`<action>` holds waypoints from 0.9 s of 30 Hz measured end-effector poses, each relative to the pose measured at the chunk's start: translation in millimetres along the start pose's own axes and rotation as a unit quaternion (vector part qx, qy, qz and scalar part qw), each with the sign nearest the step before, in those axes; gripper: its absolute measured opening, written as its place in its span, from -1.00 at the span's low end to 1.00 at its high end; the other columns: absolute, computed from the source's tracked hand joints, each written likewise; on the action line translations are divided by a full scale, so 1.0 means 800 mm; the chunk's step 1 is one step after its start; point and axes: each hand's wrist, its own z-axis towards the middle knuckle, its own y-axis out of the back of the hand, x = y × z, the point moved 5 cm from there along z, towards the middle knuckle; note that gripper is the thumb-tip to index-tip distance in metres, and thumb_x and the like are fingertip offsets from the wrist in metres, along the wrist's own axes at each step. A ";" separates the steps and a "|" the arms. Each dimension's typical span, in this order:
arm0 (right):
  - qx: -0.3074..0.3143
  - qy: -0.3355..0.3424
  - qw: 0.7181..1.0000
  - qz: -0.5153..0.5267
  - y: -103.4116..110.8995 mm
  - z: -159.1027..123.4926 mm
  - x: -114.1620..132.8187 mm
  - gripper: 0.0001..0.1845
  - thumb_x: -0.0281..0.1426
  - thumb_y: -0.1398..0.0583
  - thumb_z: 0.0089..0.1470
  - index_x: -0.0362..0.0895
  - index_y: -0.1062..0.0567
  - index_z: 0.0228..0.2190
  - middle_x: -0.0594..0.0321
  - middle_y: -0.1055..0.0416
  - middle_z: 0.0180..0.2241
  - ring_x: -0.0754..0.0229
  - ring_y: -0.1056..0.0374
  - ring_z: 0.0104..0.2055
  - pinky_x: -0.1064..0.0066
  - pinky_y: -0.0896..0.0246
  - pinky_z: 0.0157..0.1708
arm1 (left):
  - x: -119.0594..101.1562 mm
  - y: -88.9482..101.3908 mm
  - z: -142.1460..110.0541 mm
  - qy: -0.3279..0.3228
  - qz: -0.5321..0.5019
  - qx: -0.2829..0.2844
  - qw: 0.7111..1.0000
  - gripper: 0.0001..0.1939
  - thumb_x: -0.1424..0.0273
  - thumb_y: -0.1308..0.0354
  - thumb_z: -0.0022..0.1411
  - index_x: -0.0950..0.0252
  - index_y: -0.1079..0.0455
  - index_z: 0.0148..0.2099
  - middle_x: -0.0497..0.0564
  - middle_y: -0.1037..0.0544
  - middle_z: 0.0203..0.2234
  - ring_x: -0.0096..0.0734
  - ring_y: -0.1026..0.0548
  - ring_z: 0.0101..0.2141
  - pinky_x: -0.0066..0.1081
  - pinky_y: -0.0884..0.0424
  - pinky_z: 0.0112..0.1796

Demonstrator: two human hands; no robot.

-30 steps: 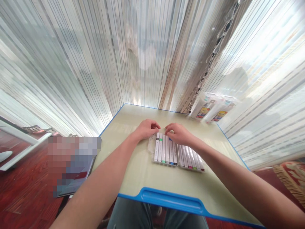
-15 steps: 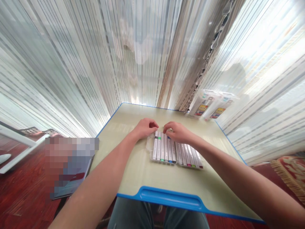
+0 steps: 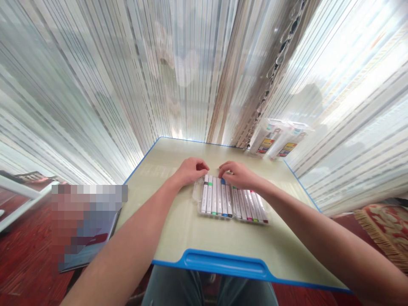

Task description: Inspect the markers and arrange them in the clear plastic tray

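Observation:
My left hand [image 3: 192, 171] is at the top left corner of a clear plastic marker case [image 3: 198, 192]. Its fingers are loosely curled, with a gap to the thumb, and I see nothing held; the thumb tip is beside the marker ends. Bent over the top ends of the markers is my right hand [image 3: 238, 175], its fingers apart. Its lower fingertips reach a white marker [image 3: 224, 199] with a blue band; whether they touch is unclear. White markers [image 3: 246, 204] with coloured ends lie side by side in both halves of the case. The right hand covers some of their tops.
The pale tabletop [image 3: 172, 238] has a blue rim and a blue front tray [image 3: 225, 264]. Two clear packages [image 3: 265, 140] with coloured labels stand at the back right, before striped curtains [image 3: 181, 85]. A patterned fringed cloth [image 3: 387, 227] is at right.
The view has shifted slightly, so the table and case appear a little further left. Both hands stay by the marker tops; more of the blue band shows beneath my right hand.

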 end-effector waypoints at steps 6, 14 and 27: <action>-0.007 -0.025 1.000 -0.016 0.006 -0.002 -0.003 -0.74 -0.55 -0.11 -0.03 -0.15 -0.62 -0.44 0.11 -0.54 -0.15 0.07 -0.40 -0.04 0.38 -0.20 -0.01 | 0.002 0.000 0.001 -0.004 -0.005 0.003 1.000 -0.82 0.37 -0.21 0.03 0.30 -0.56 -0.31 -0.01 -0.60 -0.46 -0.38 -0.50 -0.41 -0.42 -0.40 -0.30; 0.016 -0.056 0.998 0.032 0.006 -0.004 -0.009 -0.72 -0.55 -0.11 -0.03 -0.15 -0.64 -0.45 0.13 -0.50 -0.05 0.09 -0.41 -0.03 0.41 -0.21 -0.02 | 0.000 0.000 0.000 0.007 0.007 -0.004 1.000 -0.82 0.36 -0.21 0.02 0.30 -0.56 -0.32 -0.01 -0.61 -0.45 -0.37 -0.51 -0.40 -0.42 -0.40 -0.32; -0.015 -0.030 0.999 -0.024 0.014 -0.022 -0.007 -0.75 -0.54 -0.14 -0.02 -0.15 -0.64 -0.45 0.05 -0.51 -0.08 0.04 -0.41 -0.03 0.33 -0.20 0.00 | -0.014 -0.001 -0.003 -0.009 0.051 0.002 0.999 -0.81 0.34 -0.16 0.03 0.29 -0.56 -0.35 -0.04 -0.58 -0.50 -0.41 -0.48 -0.45 -0.46 -0.34 -0.38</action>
